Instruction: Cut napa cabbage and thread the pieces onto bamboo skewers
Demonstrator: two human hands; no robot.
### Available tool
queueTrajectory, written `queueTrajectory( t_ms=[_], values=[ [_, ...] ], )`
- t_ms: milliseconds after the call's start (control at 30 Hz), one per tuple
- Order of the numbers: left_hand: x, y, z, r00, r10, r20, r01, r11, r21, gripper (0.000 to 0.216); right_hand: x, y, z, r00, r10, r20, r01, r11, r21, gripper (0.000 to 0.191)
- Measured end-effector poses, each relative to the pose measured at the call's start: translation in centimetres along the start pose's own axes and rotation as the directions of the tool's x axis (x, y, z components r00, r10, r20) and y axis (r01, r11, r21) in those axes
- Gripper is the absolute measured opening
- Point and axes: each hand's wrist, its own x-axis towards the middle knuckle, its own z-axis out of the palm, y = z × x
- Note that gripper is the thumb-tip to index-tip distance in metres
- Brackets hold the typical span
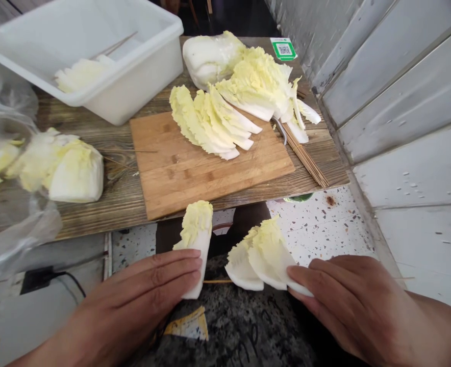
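My left hand (pixel 149 290) is closed on a single pale napa cabbage leaf piece (pixel 195 234), held upright below the table's front edge. My right hand (pixel 348 300) pinches a small fan of cabbage leaf pieces (pixel 261 255) threaded on a thin bamboo skewer (pixel 217 281), whose tip pokes out leftward toward the left hand. The two hands are close together, a short gap between the leaves. On the wooden cutting board (pixel 195 173) lies a row of sliced cabbage leaves (pixel 210 120).
A white plastic tub (pixel 106 61) with a few skewered leaves stands back left. A cabbage heap (pixel 248 76) lies behind the board, a bundle of skewers (pixel 305 158) at its right, cabbage chunks (pixel 65 168) and clear plastic bags at left. A grey wall runs along the right.
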Motion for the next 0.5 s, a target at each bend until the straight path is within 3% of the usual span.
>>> queueTrajectory(
  t_ms=[300,500],
  values=[
    [0.5,-0.8,-0.3,0.997,0.037,0.069,-0.038,0.999,0.015,0.037,1.5,-0.2,-0.5,0.992,-0.048,0.114,0.045,0.998,0.034,0.029],
    [0.7,-1.0,-0.5,0.992,0.069,0.103,-0.073,0.997,0.036,0.035,1.2,-0.7,1.2,0.999,-0.002,0.048,0.000,1.000,0.029,0.031]
  ],
)
